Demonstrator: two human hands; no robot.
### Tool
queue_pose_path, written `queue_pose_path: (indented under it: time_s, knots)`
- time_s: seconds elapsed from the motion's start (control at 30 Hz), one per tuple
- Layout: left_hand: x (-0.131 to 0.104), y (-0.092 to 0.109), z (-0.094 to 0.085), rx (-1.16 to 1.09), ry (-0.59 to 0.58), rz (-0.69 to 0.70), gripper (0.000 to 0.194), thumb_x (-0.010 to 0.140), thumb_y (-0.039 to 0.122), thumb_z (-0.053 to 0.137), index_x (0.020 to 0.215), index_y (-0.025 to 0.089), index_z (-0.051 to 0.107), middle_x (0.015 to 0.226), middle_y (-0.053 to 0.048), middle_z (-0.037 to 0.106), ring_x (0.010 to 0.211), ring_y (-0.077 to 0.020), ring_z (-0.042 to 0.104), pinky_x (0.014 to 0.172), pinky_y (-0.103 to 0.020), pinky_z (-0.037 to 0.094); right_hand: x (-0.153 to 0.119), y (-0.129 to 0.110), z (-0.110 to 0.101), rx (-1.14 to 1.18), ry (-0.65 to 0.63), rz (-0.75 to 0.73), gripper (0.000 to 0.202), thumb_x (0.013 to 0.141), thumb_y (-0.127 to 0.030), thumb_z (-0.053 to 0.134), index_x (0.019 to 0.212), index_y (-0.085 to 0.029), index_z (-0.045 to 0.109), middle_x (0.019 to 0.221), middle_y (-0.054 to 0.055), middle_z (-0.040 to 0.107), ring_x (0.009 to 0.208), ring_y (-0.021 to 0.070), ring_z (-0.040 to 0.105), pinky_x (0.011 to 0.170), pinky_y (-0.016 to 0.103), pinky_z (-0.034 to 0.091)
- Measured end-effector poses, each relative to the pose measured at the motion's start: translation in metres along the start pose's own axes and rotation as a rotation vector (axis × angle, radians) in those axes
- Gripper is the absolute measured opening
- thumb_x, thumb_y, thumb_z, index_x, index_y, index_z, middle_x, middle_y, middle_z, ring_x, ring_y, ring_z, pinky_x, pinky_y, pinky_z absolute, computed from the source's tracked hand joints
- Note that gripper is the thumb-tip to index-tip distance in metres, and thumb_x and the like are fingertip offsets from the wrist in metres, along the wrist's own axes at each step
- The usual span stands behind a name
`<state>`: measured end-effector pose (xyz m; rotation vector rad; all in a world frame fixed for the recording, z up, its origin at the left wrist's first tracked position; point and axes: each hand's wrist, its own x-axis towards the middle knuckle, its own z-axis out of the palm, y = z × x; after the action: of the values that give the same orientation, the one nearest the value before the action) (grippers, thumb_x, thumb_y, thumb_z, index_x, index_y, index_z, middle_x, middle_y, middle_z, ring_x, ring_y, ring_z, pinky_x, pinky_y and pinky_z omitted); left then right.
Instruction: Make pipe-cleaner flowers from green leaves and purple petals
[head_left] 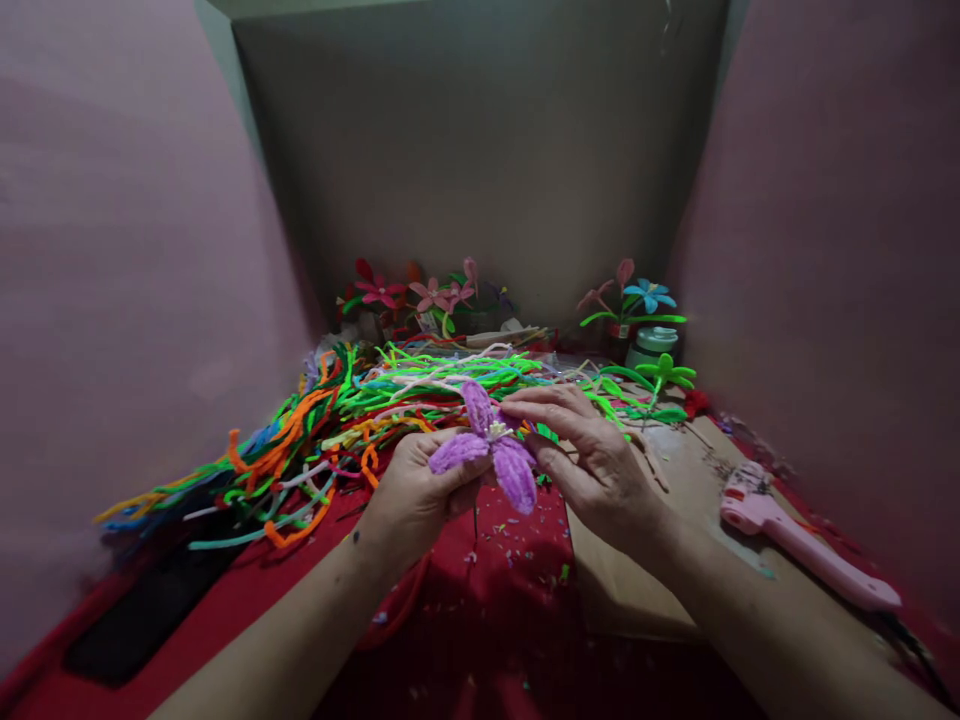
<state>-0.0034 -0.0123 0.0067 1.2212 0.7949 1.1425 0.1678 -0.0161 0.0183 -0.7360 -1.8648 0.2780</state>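
Observation:
A purple flower of fuzzy pipe cleaner (pixel 516 478), with pale yellow stamens at its centre, is held up in front of me over the red cloth. My left hand (pixel 412 490) closes on it from below left, thumb against the lower left petal; a thin dark stem hangs beneath. From the right, my right hand (pixel 600 460) has its thumb and fingers around the right-hand petal, which they partly cover. Just behind both hands lies a large heap of loose pipe cleaners (pixel 465 372), green, orange, red, white and other colours.
A pink glue gun (pixel 810 555) lies on a cardboard sheet (pixel 637 590) at right. Finished flowers (pixel 431 295) stand along the back wall, near a teal-lidded jar (pixel 654 345). A dark flat slab (pixel 142 620) is at left. Fuzz scraps dot the red cloth (pixel 517 580).

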Motion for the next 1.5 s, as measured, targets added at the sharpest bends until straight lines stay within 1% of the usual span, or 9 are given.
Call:
queue_pose_path:
  time_s: [0.3,0.5,0.63,0.77,0.87,1.03,1.2,1.33,1.5]
  knots:
    - [0.007,0.000,-0.007,-0.157,0.105,0.000,0.029,0.059,0.019,0.072,0.053,0.013,0.043,0.048,0.008,0.030,0.041,-0.0010,0.025,0.039,-0.016,0.020,0.001,0.020,-0.024,0.003,0.221,0.248,0.017,0.080,-0.017,0.052,0.088,-0.018,0.067,0.091,0.006,0.063,0.087,0.0172,0.058,0.079,0.034,0.045]
    - [0.015,0.000,-0.011,-0.227,0.068,-0.035,0.019,0.057,0.016,0.072,0.061,0.011,0.054,0.047,0.007,0.037,0.038,-0.0003,0.024,0.036,-0.014,0.021,-0.022,0.036,-0.056,-0.307,-0.188,0.450,0.020,0.082,-0.026,0.051,0.083,-0.015,0.068,0.081,0.008,0.066,0.074,0.0180,0.059,0.068,0.032,0.045]
    - [0.012,0.003,-0.007,-0.195,0.119,-0.037,0.015,0.056,0.014,0.072,0.067,0.011,0.063,0.057,0.002,0.055,0.043,-0.0023,0.040,0.038,-0.013,0.032,-0.056,0.031,-0.069,-0.573,-0.399,0.417,0.038,0.079,-0.038,0.056,0.109,-0.016,0.060,0.103,0.013,0.060,0.096,0.0257,0.054,0.081,0.040,0.043]
    - [0.011,0.004,-0.003,-0.196,0.077,0.017,0.020,0.054,0.014,0.074,0.072,0.011,0.068,0.077,-0.006,0.069,0.067,-0.0114,0.060,0.063,-0.018,0.049,-0.079,0.027,-0.064,-0.592,-0.559,0.409,0.051,0.076,-0.041,0.059,0.121,-0.019,0.049,0.114,0.013,0.055,0.112,0.0298,0.045,0.090,0.043,0.040]
    - [0.012,0.001,-0.003,-0.239,-0.004,0.074,0.022,0.056,0.019,0.075,0.076,0.011,0.069,0.083,-0.008,0.070,0.081,-0.0184,0.064,0.080,-0.026,0.049,-0.085,0.034,-0.057,-0.612,-0.550,0.388,0.048,0.078,-0.034,0.056,0.122,-0.020,0.047,0.112,0.012,0.056,0.112,0.0301,0.046,0.091,0.045,0.039]
    - [0.013,-0.003,-0.005,-0.332,-0.077,0.006,0.008,0.068,0.016,0.068,0.073,0.010,0.067,0.070,-0.007,0.068,0.069,-0.0176,0.065,0.072,-0.030,0.053,-0.086,0.045,-0.054,-0.524,-0.387,0.380,0.048,0.075,-0.030,0.057,0.121,-0.018,0.049,0.114,0.014,0.054,0.117,0.0306,0.041,0.097,0.047,0.033]
    - [0.016,-0.006,-0.009,-0.380,0.001,-0.046,0.014,0.079,0.008,0.053,0.074,0.011,0.066,0.068,-0.006,0.067,0.057,-0.0119,0.062,0.052,-0.021,0.051,-0.069,0.036,-0.052,-0.014,-0.177,0.676,0.056,0.071,-0.031,0.062,0.124,-0.022,0.047,0.105,0.009,0.056,0.093,0.0224,0.054,0.079,0.039,0.046]
    - [0.018,-0.009,-0.011,-0.388,-0.002,-0.088,0.018,0.081,0.007,0.049,0.074,0.010,0.066,0.075,-0.009,0.069,0.055,-0.0111,0.062,0.049,-0.018,0.050,-0.043,0.028,-0.038,0.438,-0.131,0.701,0.054,0.068,-0.028,0.066,0.120,-0.021,0.050,0.101,0.007,0.056,0.088,0.0176,0.053,0.073,0.032,0.046]
    - [0.018,-0.008,-0.010,-0.431,-0.006,-0.076,0.019,0.083,0.007,0.047,0.083,0.010,0.066,0.088,-0.010,0.069,0.056,-0.0108,0.063,0.054,-0.021,0.053,-0.013,0.023,-0.011,0.388,-0.152,0.644,0.054,0.066,-0.029,0.068,0.117,-0.019,0.053,0.100,0.007,0.056,0.089,0.0176,0.052,0.077,0.034,0.043]
